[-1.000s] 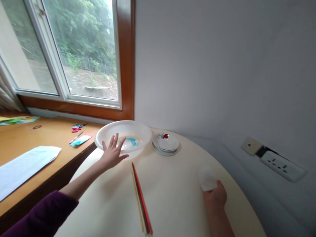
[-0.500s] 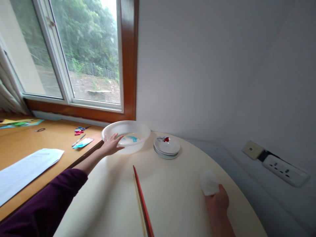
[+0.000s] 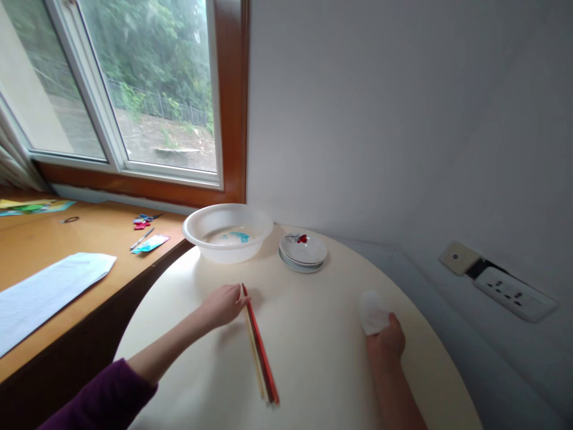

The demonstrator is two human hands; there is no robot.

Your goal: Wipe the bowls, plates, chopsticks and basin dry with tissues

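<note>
My left hand [image 3: 222,304] rests on the round cream table [image 3: 313,358], its fingertips curled against the far tip of a bundle of red and pale chopsticks [image 3: 259,349] that lies lengthwise toward me. My right hand [image 3: 385,346] is closed on a white cloth pad [image 3: 373,313] pressed to the table on the right. A white plastic basin [image 3: 228,232] with something blue inside stands at the table's far edge. Beside it sits a small stack of white saucers [image 3: 303,251] with a red mark.
A wooden desk [image 3: 54,245] adjoins the table's left side, carrying a white paper sheet [image 3: 45,292], a pen and small coloured bits [image 3: 145,230]. A window is behind it. A white wall with a socket strip [image 3: 514,292] closes off the right.
My left hand has left the basin's rim and drawn back toward me to the tip of the chopsticks. My right hand stays on the cloth pad.
</note>
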